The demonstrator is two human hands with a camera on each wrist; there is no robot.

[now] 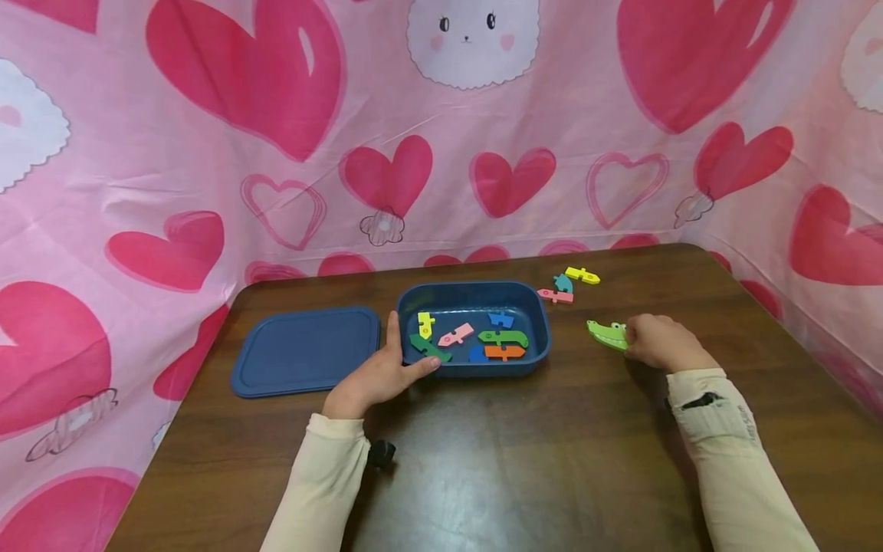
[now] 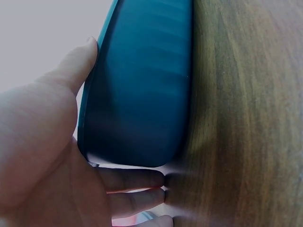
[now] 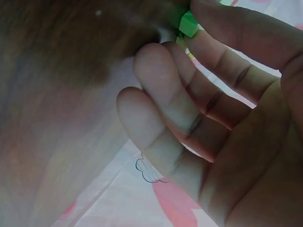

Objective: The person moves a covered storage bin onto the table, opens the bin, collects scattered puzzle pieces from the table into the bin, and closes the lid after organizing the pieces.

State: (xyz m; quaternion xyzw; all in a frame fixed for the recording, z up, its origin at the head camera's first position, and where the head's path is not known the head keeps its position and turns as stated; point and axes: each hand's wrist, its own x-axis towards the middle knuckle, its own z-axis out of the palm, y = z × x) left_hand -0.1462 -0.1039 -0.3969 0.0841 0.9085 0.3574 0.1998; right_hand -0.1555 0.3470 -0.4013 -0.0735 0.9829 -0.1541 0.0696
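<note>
My right hand (image 1: 664, 342) pinches a light green crocodile-head piece (image 1: 605, 334) with eyes and white teeth, just above or on the table to the right of the box. In the right wrist view only a green corner of the crocodile piece (image 3: 189, 24) shows at the thumb and index finger. My left hand (image 1: 378, 377) rests against the left end of a dark blue box (image 1: 476, 369), thumb along its front rim and fingers straight along its end wall. Inside the box lie several coloured pieces, among them a pink one (image 1: 456, 335) and an orange one (image 1: 504, 352).
Left of the box lies its flat blue lid (image 1: 310, 349). Behind and right of the box are a yellow piece (image 1: 582, 275), a teal piece (image 1: 562, 284) and a pink arrow-shaped piece (image 1: 556, 296). Heart-patterned pink cloth (image 1: 441, 192) hangs at the back of the wooden table (image 1: 476, 460).
</note>
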